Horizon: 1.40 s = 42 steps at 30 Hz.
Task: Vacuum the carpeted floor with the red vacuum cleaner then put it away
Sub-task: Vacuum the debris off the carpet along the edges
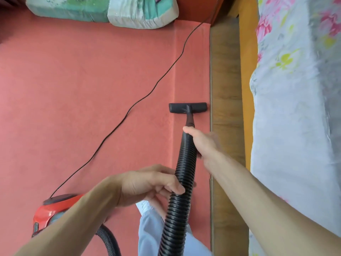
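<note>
Now my right grip (201, 141) clasps the black hose (177, 218) at its upper end, and my left grip (153, 183) holds it lower. The nozzle (187, 107) lies ahead on the pink carpet (83, 108). The red vacuum cleaner (53, 209) stands beneath my left forearm.

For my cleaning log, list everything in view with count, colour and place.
carpet: one, salmon red, floor
vacuum cleaner: one, red, lower left
hose: one, black, centre
nozzle: one, black, on carpet by wood strip
cord: one, black, across carpet
cushions: two, green and white, top
wood strip: one, brown, right of carpet
bedsheet: one, pale floral, far right
trouser leg: one, light blue, bottom centre
left hand: one, gripping hose low
right hand: one, gripping hose near nozzle
</note>
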Tool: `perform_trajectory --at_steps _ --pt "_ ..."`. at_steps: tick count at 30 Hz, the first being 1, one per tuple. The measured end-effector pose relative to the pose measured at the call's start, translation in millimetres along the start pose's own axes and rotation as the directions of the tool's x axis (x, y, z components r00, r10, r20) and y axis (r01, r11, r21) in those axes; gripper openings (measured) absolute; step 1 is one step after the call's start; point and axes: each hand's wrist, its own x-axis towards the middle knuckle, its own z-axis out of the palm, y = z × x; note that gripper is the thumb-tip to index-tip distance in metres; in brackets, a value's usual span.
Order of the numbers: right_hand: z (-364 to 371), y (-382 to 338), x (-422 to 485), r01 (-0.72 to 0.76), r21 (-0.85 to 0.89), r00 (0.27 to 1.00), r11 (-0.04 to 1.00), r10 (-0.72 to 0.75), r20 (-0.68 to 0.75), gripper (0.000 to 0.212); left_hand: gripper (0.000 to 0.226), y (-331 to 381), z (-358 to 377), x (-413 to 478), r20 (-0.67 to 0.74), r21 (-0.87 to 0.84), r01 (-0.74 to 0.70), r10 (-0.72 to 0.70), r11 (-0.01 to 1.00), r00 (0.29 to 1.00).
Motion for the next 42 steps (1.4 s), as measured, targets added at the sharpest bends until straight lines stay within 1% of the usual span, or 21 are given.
perform_trajectory --at_steps 2,4,6,8,11,14,16,17,20,23,24,26,28,31,35,42 --pt "5.3 -9.1 10.0 0.016 0.039 1.0 0.999 -0.016 -0.007 0.038 0.058 9.1 -7.0 4.9 -0.026 0.005 -0.028 0.028 1.0 0.999" --pt "5.1 -14.2 23.4 0.004 0.098 1.0 0.995 -0.002 -0.023 0.035 0.057 13.5 -13.2 12.9 -0.112 0.021 -0.034 0.036 0.999 0.993" --pt "-0.2 -16.5 36.1 -0.008 0.132 1.0 0.991 0.009 -0.002 0.031 0.043 15.5 -16.3 21.0 -0.232 0.051 -0.037 0.048 0.998 0.971" --pt "-7.4 -14.9 46.0 -0.028 0.135 1.0 0.99 0.026 0.015 0.037 0.034 16.8 -14.0 27.2 -0.285 0.058 -0.054 0.068 0.997 0.956" --pt "-17.1 -16.6 45.1 -0.04 0.174 0.999 0.984 0.039 0.009 0.035 0.036 18.8 -8.4 29.5 -0.243 0.059 -0.069 0.082 0.996 0.966" --pt "-26.3 -18.6 32.7 -0.036 0.143 0.999 0.989 0.035 0.005 0.031 0.03 21.9 -7.1 22.8 -0.081 0.055 -0.037 0.042 0.998 0.996" --pt "-31.3 -19.0 25.8 -0.034 0.117 0.999 0.993 0.034 0.003 0.029 0.027 27.9 -10.3 16.6 0.005 0.07 -0.013 0.013 0.997 1.0" --pt "-32.2 -20.9 23.7 -0.036 0.115 0.999 0.993 0.037 -0.006 0.029 0.027 32.5 -13.0 14.5 0.012 0.086 -0.011 0.01 0.996 1.0" --pt "-25.3 -33.3 28.6 -0.03 0.11 0.998 0.993 0.036 -0.057 0.03 0.028 50.1 -26.6 10.1 -0.035 0.133 -0.009 0.014 0.991 0.999" --pt "-11.0 -55.6 45.6 0.003 0.086 0.999 0.996 0.001 -0.053 0.031 0.02 68.9 -42.3 10.1 -0.087 0.138 -0.028 0.04 0.99 0.995" --pt "-5.8 -64.6 54.4 0.011 0.093 0.999 0.996 -0.006 -0.052 0.031 0.019 74.3 -46.9 12.0 -0.123 0.128 -0.046 0.062 0.991 0.99" --pt "2.6 -84.0 74.3 0.03 0.108 0.998 0.994 -0.023 -0.063 0.03 0.022 82.8 -56.0 20.1 -0.234 0.09 -0.084 0.103 0.992 0.967" --pt "8.8 -103.7 96.7 0.056 0.097 0.997 0.994 -0.051 -0.051 0.025 0.028 89.0 -65.1 32.8 -0.333 0.07 -0.111 0.128 0.991 0.934" --pt "12.6 -127.4 132.8 0.088 0.045 0.995 0.995 -0.085 -0.059 0.022 0.027 97.3 -72.1 54.2 -0.435 0.05 -0.123 0.133 0.991 0.891" --pt "14.8 -167.0 178.8 0.107 0.026 0.991 0.994 -0.105 -0.081 0.027 0.025 123.4 -84.9 84.2 -0.547 0.056 -0.178 0.179 0.982 0.818" --pt "13.7 -250.5 246.6 0.156 -0.034 0.985 0.987 -0.158 -0.068 0.025 0.017 186.6 -116.4 146.4 -0.672 0.086 -0.234 0.23 0.968 0.704"
